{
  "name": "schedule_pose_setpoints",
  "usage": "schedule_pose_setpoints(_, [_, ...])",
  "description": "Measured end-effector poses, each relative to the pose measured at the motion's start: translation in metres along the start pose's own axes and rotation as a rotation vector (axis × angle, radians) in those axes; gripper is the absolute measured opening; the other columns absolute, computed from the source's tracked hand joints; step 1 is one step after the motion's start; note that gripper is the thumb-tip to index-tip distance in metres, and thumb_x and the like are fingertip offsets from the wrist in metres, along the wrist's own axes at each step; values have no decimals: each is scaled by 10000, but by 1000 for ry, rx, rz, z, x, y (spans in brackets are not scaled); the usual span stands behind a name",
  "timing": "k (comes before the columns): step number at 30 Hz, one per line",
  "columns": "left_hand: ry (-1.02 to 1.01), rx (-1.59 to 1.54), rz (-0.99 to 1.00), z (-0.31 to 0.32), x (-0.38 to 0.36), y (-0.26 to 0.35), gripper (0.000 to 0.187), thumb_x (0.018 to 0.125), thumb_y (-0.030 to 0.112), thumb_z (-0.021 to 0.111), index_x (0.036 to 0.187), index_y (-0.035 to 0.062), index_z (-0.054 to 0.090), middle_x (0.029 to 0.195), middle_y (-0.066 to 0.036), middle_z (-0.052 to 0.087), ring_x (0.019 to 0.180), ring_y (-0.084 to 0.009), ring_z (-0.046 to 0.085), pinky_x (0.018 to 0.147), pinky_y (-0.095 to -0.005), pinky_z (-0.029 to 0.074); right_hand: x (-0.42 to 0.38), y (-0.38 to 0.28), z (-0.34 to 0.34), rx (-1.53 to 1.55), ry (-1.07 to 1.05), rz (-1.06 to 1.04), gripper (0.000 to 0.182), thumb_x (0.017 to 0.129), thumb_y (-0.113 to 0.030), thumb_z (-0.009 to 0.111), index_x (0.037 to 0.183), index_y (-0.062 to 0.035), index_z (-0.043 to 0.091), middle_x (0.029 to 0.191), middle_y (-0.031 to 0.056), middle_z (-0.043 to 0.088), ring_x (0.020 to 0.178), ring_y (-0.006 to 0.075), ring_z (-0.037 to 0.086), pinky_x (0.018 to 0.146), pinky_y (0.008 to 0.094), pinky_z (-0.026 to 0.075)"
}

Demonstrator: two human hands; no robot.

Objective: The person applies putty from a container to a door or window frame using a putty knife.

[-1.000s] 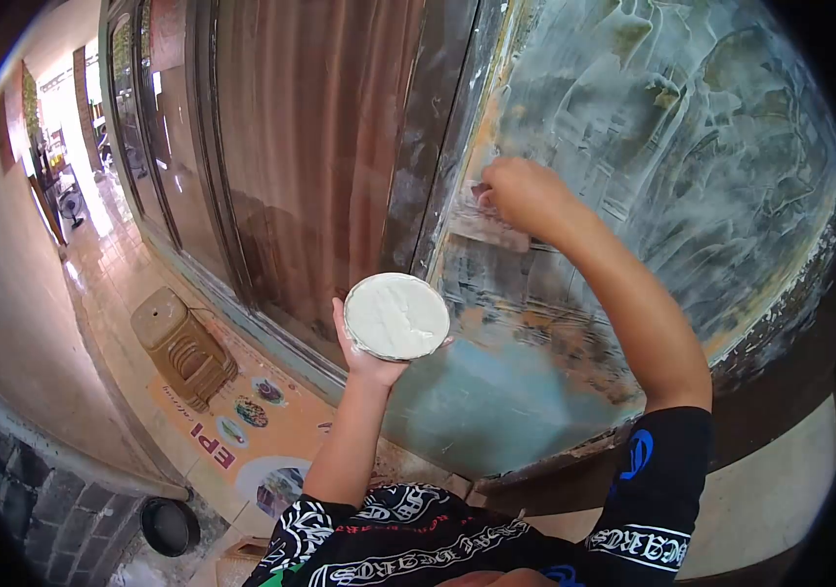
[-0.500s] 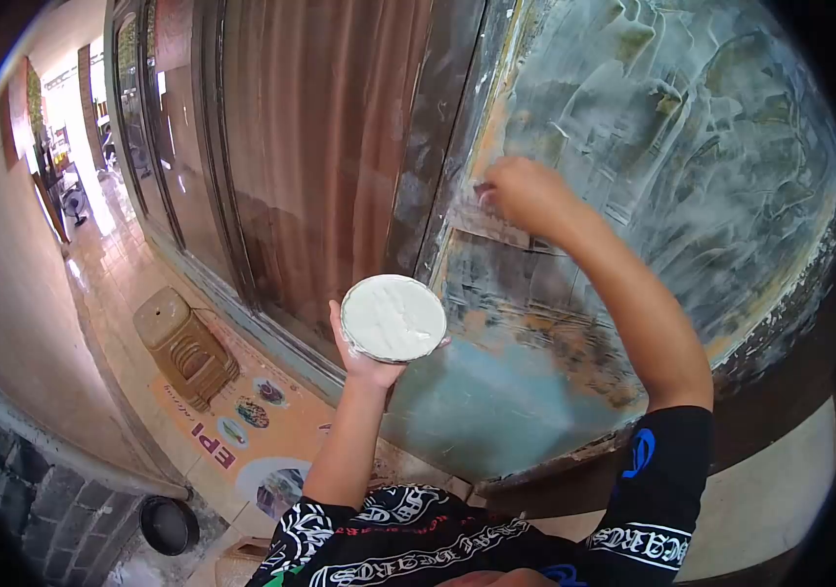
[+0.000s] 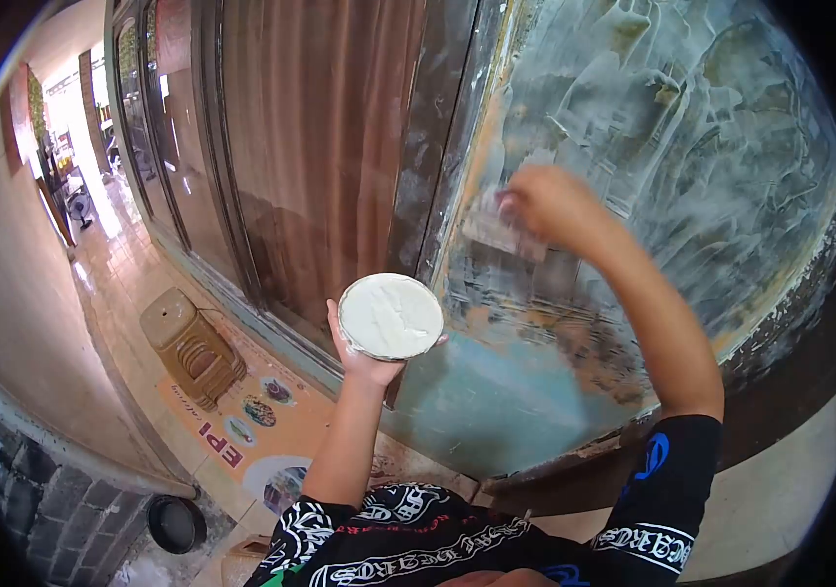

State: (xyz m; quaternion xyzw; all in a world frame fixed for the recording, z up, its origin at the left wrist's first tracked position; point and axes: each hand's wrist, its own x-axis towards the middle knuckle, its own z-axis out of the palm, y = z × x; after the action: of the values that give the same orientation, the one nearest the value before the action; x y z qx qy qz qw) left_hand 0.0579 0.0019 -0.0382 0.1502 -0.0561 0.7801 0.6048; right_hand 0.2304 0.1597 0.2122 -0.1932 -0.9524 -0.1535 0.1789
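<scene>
My left hand (image 3: pixel 369 366) is wrapped round a tub of white putty (image 3: pixel 391 317) from below and the side, its open top facing me. The putty's surface is fairly smooth with a few ridges. Against the wall, my right hand (image 3: pixel 553 207) is closed on a flat putty scraper (image 3: pixel 502 237), which is pale and smeared by motion. Its blade lies at or very near the wall panel (image 3: pixel 653 147); contact cannot be made out exactly. Streaky whitish putty covers the panel's upper part, while orange-brown and dark rough patches show lower down.
Left of the panel stands a dark-framed window (image 3: pixel 310 147) with a brown curtain behind it. A brown plastic stool (image 3: pixel 193 342) rests on the floor by a printed banner (image 3: pixel 266 430). A black round basin (image 3: pixel 176 523) sits at lower left, near a block wall (image 3: pixel 76 509).
My right hand has moved a little right and down along the wall, and the scraper blade now shows. The left hand with the putty tub has hardly moved.
</scene>
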Motion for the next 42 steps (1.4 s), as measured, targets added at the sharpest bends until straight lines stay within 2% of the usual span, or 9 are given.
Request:
schedule_pose_setpoints(5, [7,17,-39,1,3,-10,946,825,817,405,1504,159,370,1541,-169,368,1372,-484,380,992,-854,251,14,23,-14,-223,-3,168,209,915,-243,627,962,-46,675,986,176,658,965,380,636,806,470,520])
schedule_pose_setpoints(9, [-24,14,-59,-3,5,-13,960,815,821,418,1505,155,368,1540,-171,369,1371,-489,379,998,-846,254,17,42,-106,-163,554,111,209,895,-223,656,905,-16,683,894,189,685,829,376,654,729,461,511])
schedule_pose_setpoints(18, [79,-13,-9,-3,0,-10,893,841,815,383,1467,180,430,1509,-144,421,1326,-486,430,941,-872,277,-14,8,-4,-148,-42,33,198,906,-254,633,959,-73,695,946,136,679,922,359,658,768,482,532])
schedule_pose_setpoints(21, [52,-32,-36,-2,0,-9,875,844,808,390,1461,190,445,1519,-127,413,1343,-467,414,952,-873,259,2,31,-38,-308,186,189,198,900,-239,637,911,-49,688,940,151,687,834,362,669,714,481,532])
schedule_pose_setpoints(24, [33,1,-21,-7,0,-8,952,822,815,414,1509,157,362,1536,-176,372,1371,-479,384,994,-849,251,5,43,-90,-271,595,64,215,904,-233,631,861,-28,681,865,164,681,777,373,657,705,466,525])
schedule_pose_setpoints(26, [25,1,-13,-11,0,-5,946,826,811,414,1507,156,365,1535,-171,374,1369,-479,385,991,-856,246,-1,26,-108,-3,426,263,227,908,-237,633,863,-21,682,839,175,667,815,375,644,743,453,515])
schedule_pose_setpoints(34, [71,-8,11,-7,-6,-6,909,835,819,388,1482,180,411,1529,-141,393,1355,-477,394,957,-870,261,-27,-5,66,-97,-202,-8,157,874,-192,619,928,-63,689,986,155,669,960,352,664,774,479,550])
schedule_pose_setpoints(38, [42,2,-11,-5,-3,-6,917,832,819,394,1488,179,397,1528,-147,393,1353,-479,397,957,-869,266,13,10,-20,-241,47,154,183,894,-205,632,958,-38,668,983,166,653,898,383,652,777,468,533])
schedule_pose_setpoints(42, [6,9,-2,-5,-4,-6,933,836,801,413,1504,150,364,1530,-176,375,1353,-487,399,974,-859,272,26,42,-109,-268,573,119,200,913,-206,649,947,-11,672,899,183,668,833,365,652,716,449,505])
